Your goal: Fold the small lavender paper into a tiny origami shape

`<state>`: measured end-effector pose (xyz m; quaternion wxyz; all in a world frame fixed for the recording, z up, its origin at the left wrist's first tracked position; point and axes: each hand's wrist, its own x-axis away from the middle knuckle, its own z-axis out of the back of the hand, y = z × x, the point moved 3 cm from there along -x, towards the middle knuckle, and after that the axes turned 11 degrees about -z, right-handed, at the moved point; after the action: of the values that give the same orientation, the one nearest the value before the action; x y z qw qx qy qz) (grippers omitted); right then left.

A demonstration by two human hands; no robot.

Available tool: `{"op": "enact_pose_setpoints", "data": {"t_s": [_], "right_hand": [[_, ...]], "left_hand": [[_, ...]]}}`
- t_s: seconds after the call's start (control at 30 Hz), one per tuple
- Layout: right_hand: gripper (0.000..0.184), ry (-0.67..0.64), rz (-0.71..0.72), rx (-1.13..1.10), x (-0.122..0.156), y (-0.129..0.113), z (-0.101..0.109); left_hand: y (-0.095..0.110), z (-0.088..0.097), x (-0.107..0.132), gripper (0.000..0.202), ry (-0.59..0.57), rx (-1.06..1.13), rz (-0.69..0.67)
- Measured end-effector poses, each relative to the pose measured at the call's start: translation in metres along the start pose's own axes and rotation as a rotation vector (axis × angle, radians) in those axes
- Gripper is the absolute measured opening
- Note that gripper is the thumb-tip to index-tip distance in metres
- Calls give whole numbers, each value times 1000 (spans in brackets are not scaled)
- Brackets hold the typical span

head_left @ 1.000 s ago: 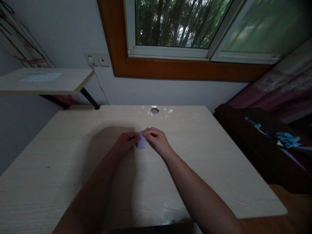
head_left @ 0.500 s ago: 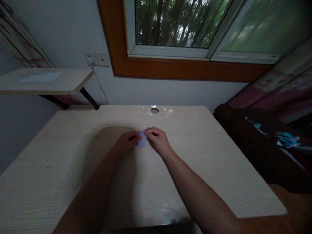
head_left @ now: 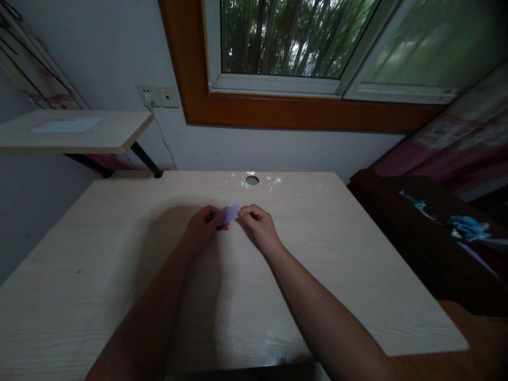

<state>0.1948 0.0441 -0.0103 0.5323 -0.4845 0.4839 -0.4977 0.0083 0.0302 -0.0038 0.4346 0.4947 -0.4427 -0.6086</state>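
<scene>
Head view showed a small purple slip [head_left: 230,213] spanning the gap between the left hand [head_left: 201,227] and the right hand [head_left: 261,227], over the middle of the pale counter [head_left: 337,254] and on the near side of the round hole [head_left: 252,180]. From the left hand it lay to the right, and from the right hand to the left, so each grip met it from its own side. Its longer visible axis ran across from one hand to the other, slanted, with the right end farther from the person than the left. Neither hand was nearer, since both touched it: the left hand's grip was closed on the left end and covered some of it, while the right hand's grip was narrow, pinching the edge at the right end. Whether the slip touched the counter or was held just above it, I could not tell
</scene>
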Motion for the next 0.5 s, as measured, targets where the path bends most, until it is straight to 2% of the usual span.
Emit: {"op": "enact_pose_setpoints", "data": {"t_s": [0.13,0.27,0.3,0.43,0.5], "right_hand": [[16,-21,-7,19,1,-3,-1],[16,-52,-19,49,3,-6,-4],[16,-61,-35,47,3,-6,-4],[21,-112,-118,51,4,-3,-7],[22,-134,-130,70,5,-3,-8]], "left_hand": [[1,2,-2,32,126,48,21],[3,4,-3,33,199,4,-57],[3,4,-2,33,196,-11,-76],[-4,0,0,34,51,-52,-88],[-6,-1,0,35,26,-59,-97]]}}
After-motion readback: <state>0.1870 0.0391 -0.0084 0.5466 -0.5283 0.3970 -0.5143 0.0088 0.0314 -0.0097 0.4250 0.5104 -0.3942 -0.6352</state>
